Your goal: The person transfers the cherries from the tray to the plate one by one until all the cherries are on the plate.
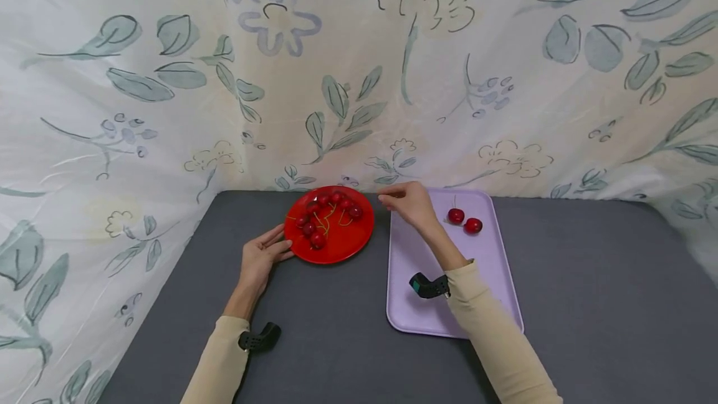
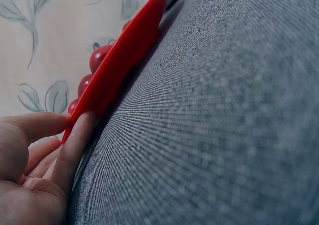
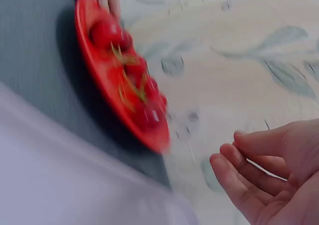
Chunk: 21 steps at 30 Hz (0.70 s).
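A red plate (image 1: 344,245) bears several dark red cherries (image 1: 317,240) with green stems. At its left edge my left hand (image 1: 260,259) pinches the rim; the left wrist view has the thumb (image 2: 45,125) above and a finger (image 2: 75,143) beneath it. My right hand (image 1: 414,206) hovers between the plate and a lilac tray (image 1: 404,310), over the tray's far left corner. Its fingers (image 3: 229,175) are loosely bent and hold nothing. On the tray's far right part lie two cherries, one (image 1: 455,216) with its stem upright and another (image 1: 473,226) beside it.
A dark grey cloth (image 1: 594,292) covers the table. White sheeting printed with flowers and leaves (image 1: 348,111) hangs behind it and along the left side. Both wrists wear black straps (image 1: 260,337). The right forearm (image 1: 493,323) crosses over the tray.
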Available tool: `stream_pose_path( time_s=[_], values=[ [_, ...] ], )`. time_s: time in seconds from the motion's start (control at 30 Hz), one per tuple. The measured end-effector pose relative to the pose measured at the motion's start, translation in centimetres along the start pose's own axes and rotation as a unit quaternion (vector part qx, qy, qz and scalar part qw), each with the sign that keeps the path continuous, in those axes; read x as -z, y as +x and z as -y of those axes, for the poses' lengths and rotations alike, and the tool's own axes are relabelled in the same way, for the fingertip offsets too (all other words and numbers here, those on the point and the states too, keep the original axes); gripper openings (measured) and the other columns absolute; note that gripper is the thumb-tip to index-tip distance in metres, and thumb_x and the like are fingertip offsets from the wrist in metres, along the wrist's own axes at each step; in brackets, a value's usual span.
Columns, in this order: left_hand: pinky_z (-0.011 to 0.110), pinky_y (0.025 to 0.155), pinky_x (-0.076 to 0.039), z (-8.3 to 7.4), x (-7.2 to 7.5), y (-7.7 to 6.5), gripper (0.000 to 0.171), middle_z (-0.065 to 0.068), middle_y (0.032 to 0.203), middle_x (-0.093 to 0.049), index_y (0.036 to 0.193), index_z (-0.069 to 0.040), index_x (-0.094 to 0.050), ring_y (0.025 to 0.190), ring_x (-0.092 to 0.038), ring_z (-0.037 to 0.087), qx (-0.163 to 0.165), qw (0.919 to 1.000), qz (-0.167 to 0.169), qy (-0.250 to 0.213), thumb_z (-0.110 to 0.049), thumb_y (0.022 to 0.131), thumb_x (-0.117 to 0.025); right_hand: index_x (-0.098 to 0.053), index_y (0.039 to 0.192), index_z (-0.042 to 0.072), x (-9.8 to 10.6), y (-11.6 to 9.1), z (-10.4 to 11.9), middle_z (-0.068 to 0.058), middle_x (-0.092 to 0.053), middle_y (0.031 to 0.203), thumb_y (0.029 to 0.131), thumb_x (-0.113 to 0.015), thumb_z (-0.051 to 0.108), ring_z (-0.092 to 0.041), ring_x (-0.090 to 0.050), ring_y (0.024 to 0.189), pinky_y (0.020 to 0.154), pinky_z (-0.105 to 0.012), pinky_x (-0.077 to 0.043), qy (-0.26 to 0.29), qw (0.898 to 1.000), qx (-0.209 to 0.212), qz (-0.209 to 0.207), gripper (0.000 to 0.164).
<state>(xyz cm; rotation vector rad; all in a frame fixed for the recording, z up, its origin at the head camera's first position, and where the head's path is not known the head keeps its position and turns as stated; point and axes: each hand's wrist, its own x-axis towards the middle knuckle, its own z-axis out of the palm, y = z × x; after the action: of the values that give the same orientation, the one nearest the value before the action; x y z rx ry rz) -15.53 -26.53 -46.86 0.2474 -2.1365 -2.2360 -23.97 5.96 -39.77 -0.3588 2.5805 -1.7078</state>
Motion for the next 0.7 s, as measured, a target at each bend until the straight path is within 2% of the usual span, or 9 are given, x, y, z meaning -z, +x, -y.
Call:
stream_pose_path(
  time_s=[0.1, 0.23, 0.37, 0.5, 0.7],
  values=[
    [0.031, 0.079, -0.060, 0.0, 0.1, 0.0, 0.053, 0.020, 0.142, -0.050, 0.144, 0.000, -0.047, 0.093, -0.071, 0.012, 0.001, 1.0000, -0.004, -0.004, 0.000, 0.093, -0.064, -0.073, 0.109, -0.005, 2.8, 0.2, -0.8, -0.019, -0.073, 0.100, 0.091, -0.070, 0.010, -0.027, -0.071, 0.085, 0.075, -0.028, -0.061, -0.040, 0.999, 0.001, -0.022, 0.023],
    [0.031, 0.079, -0.060, -0.2, 0.2, -0.1, 0.053, 0.021, 0.141, -0.051, 0.143, 0.000, -0.048, 0.092, -0.071, 0.013, 0.001, 0.9999, -0.010, -0.004, 0.001, 0.093, -0.064, -0.072, 0.111, -0.004, 6.2, 0.4, -2.3, -0.019, -0.072, 0.105, 0.092, -0.069, 0.011, -0.030, -0.069, 0.095, 0.074, -0.025, -0.055, -0.090, 0.995, -0.005, -0.043, 0.025],
    [0.031, 0.080, -0.060, -0.3, 0.3, -0.1, 0.053, 0.021, 0.141, -0.051, 0.143, 0.000, -0.047, 0.093, -0.071, 0.013, -0.002, 1.0000, -0.005, 0.001, 0.000, 0.093, -0.064, -0.067, 0.119, -0.005, 8.9, 0.2, -4.0, -0.023, -0.067, 0.117, 0.094, -0.066, 0.010, -0.035, -0.063, 0.108, 0.085, -0.038, -0.054, -0.127, 0.991, -0.019, -0.048, 0.030],
    [0.031, 0.080, -0.060, -0.2, 0.2, -0.1, 0.053, 0.021, 0.142, -0.050, 0.144, 0.000, -0.047, 0.095, -0.071, 0.013, -0.002, 1.0000, 0.002, 0.002, -0.001, 0.094, -0.063, -0.058, 0.128, -0.010, 10.2, -0.3, -5.6, -0.029, -0.059, 0.126, 0.095, -0.062, 0.007, -0.042, -0.056, 0.117, 0.100, -0.052, -0.048, -0.130, 0.990, -0.044, -0.024, 0.037],
    [0.031, 0.079, -0.060, 0.1, 0.1, 0.0, 0.052, 0.022, 0.142, -0.050, 0.143, 0.000, -0.048, 0.094, -0.071, 0.014, -0.003, 0.9999, -0.001, -0.011, 0.000, 0.093, -0.064, -0.057, 0.129, -0.010, 10.4, -0.3, -7.4, -0.030, -0.059, 0.125, 0.096, -0.062, 0.010, -0.042, -0.056, 0.116, 0.099, -0.052, -0.048, -0.142, 0.988, -0.061, 0.009, 0.039]
  ],
)
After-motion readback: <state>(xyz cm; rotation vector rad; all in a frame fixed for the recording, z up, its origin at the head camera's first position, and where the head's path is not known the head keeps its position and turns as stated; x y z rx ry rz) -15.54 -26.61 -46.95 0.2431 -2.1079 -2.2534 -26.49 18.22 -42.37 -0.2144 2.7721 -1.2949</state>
